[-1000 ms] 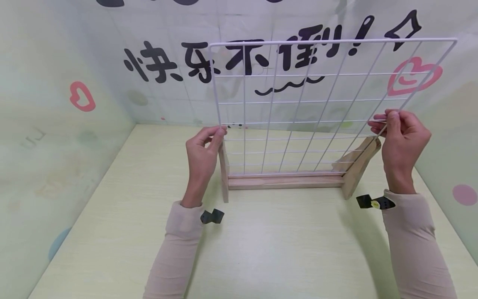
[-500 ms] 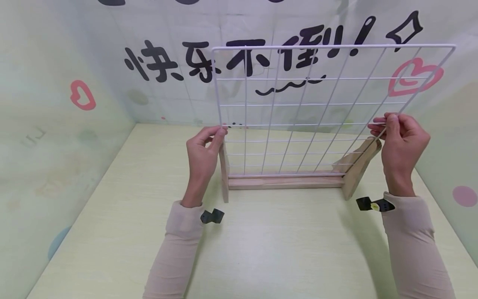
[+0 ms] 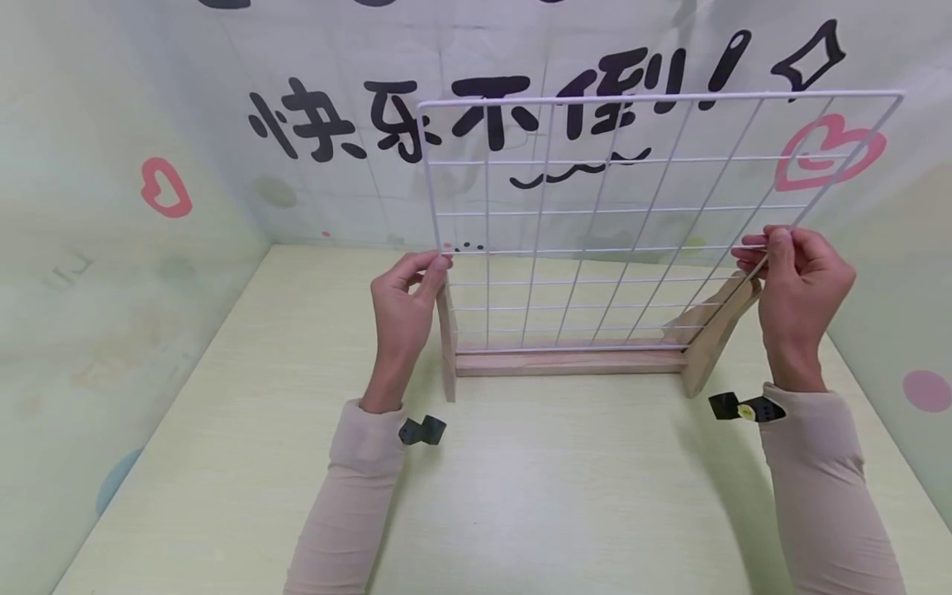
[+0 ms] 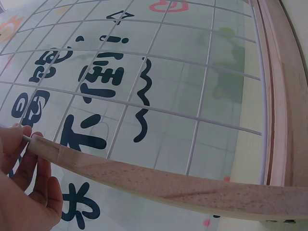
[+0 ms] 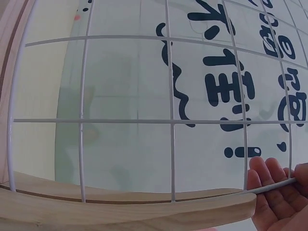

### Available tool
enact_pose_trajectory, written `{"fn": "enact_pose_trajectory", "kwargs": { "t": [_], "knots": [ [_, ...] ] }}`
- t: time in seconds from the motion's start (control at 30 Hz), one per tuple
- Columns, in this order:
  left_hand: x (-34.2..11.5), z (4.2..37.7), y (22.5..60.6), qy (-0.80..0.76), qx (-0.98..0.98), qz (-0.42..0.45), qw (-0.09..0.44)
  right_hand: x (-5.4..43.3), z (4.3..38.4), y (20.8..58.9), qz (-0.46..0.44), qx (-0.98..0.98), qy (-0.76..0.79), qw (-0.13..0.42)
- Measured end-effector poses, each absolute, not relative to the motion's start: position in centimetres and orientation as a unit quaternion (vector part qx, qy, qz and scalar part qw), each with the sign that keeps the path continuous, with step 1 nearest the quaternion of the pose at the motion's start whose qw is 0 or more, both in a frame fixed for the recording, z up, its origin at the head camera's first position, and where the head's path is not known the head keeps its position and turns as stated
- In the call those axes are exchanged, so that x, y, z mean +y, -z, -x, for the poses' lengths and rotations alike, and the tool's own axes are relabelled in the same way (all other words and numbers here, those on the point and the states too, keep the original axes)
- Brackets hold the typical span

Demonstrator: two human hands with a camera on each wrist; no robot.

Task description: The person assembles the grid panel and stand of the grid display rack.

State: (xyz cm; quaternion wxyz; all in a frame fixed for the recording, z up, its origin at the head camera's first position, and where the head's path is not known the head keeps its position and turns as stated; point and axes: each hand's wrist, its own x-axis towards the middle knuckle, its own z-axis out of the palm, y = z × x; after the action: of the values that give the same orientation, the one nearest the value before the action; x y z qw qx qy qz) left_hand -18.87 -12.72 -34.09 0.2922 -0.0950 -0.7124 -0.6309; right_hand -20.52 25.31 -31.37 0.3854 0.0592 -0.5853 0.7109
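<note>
A white wire grid panel (image 3: pixel 662 98) stands upright, leaning slightly, in a wooden stand (image 3: pixel 568 364) made of two side pieces and a low crossbar. My left hand (image 3: pixel 405 297) pinches the panel's left edge wire between thumb and fingers, at the top of the left side piece (image 4: pixel 144 179). On the other side my right hand (image 3: pixel 806 273) pinches the right edge wire just above the right side piece (image 5: pixel 144 212), its other fingers extending behind the wires. In the right wrist view, the panel's edge runs along a groove in that side piece. The lower edge lies along the crossbar.
The stand rests on a pale wood-grain table (image 3: pixel 521 496). Behind it hangs a white printed sheet (image 3: pixel 357 198) with large black characters and pink hearts. Similar printed sheets enclose the left and right sides. A small black camera is strapped to each wrist.
The panel's top edge has dropped a little, mostly in the first half second. My right hand has come down slightly with it, while the left hand and the stand stay in place.
</note>
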Motion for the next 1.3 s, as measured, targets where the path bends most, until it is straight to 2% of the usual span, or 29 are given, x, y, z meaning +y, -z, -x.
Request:
{"fn": "enact_pose_trajectory", "kwargs": {
  "t": [0.6, 1.3],
  "knots": [
    [-12.8, 18.8, 34.5, 0.628, -0.718, 0.091, 0.286, 25.1, 20.0, 31.5, -0.041, -0.630, -0.672, 0.388],
    [-12.6, 19.1, 35.0, 0.626, -0.721, 0.089, 0.284, 25.8, 20.8, 32.7, -0.020, -0.631, -0.670, 0.391]
  ]
}}
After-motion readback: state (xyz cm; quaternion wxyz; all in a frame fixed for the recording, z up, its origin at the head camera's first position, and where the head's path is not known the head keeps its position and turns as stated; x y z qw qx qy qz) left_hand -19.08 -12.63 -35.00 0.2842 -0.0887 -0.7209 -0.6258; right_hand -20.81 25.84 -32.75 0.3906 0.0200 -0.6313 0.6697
